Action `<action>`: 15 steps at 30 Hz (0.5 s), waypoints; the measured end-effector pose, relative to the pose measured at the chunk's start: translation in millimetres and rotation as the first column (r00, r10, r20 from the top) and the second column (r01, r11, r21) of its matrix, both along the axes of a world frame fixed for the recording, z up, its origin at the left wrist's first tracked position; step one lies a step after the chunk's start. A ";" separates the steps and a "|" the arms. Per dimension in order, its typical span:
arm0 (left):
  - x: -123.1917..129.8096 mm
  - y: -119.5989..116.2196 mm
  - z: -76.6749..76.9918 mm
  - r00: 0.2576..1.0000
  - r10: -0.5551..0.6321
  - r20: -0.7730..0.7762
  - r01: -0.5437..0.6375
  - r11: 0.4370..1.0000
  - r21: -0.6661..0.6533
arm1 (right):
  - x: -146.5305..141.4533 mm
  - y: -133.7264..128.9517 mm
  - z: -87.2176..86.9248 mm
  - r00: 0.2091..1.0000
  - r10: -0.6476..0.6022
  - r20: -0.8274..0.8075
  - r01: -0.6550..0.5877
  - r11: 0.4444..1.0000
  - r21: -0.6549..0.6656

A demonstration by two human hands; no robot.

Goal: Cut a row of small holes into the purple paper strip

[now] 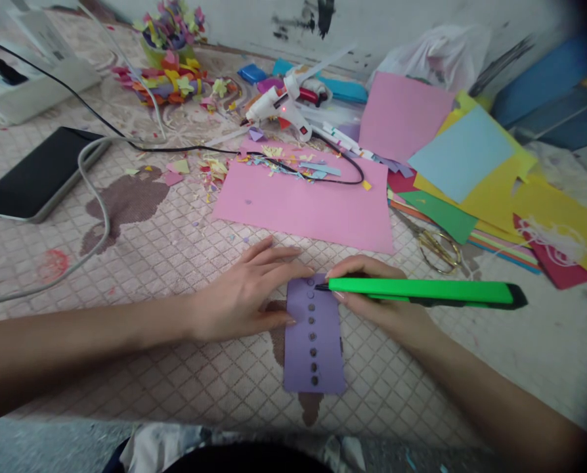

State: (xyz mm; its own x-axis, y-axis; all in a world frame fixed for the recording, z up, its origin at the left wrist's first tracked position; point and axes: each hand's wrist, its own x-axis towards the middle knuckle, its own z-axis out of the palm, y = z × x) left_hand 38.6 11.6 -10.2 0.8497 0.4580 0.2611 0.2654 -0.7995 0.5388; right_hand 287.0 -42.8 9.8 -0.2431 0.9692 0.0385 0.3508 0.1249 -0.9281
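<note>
A purple paper strip (326, 355) lies on the patterned cloth in front of me, with a column of small circles down it. The top circles are outlines; the lower ones look dark, and I cannot tell whether they are holes or filled in. My right hand (372, 289) grips a green utility knife (421, 290), its thin dark tip at the upper circles. My left hand (254, 292) rests with fingers spread, thumb and index fingertip on the strip's left side and top edge.
Beyond the strip lies a pink sheet (303, 203) with paper scraps, a cable and a white glue gun (283, 108). Gold scissors (436, 249) and coloured papers (463, 151) are at right. A phone (37, 174), power strip (37, 89) and paper flowers (170, 33) stand left.
</note>
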 end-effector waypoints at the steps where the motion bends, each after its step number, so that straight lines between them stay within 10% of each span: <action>1: 0.0 0.0 0.2 1.000 0.000 -0.003 0.000 1.000 -0.004 | -0.6 0.1 -0.2 1.000 -0.002 0.005 0.002 1.000 0.010; 15: 2.5 -0.1 -1.1 1.000 0.003 0.021 -0.002 1.000 -0.011 | -3.3 1.3 -0.1 0.998 0.064 0.006 -0.065 0.995 0.081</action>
State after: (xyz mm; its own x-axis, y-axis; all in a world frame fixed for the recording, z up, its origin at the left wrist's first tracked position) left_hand 41.1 11.5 -11.3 0.8430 0.4630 0.2737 0.2560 -0.7930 0.5528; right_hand 283.7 -41.4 9.7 -0.3054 0.9452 0.1153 0.3431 0.2222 -0.9126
